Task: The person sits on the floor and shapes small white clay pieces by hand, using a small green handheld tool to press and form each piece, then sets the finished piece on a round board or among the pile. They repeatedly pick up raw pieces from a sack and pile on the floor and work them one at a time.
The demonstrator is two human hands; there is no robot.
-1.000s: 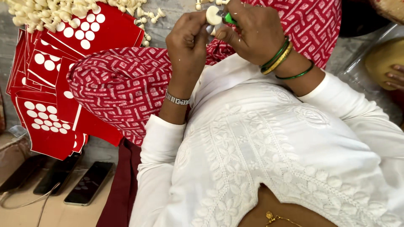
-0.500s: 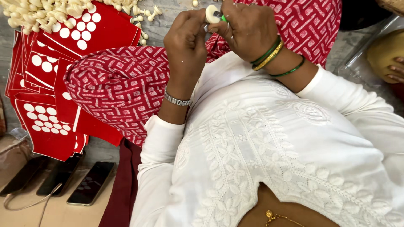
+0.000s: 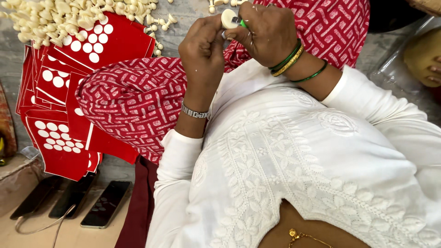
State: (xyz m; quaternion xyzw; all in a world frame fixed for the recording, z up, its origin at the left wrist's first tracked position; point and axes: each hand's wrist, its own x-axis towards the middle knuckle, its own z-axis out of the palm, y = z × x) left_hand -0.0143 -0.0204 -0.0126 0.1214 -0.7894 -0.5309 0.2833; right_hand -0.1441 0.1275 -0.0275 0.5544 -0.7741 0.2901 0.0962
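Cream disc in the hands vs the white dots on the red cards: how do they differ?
The cream disc is pinched at the fingertips of the left hand and the right hand, off the floor; the white dots lie flat on the red cards. The disc is single and looks bigger; the dots sit in grouped rows. The disc is off-white, the dots brighter white. Both are round.

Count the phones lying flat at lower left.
3: the left phone, the middle phone with a cable across it, the right phone. None looks hidden.
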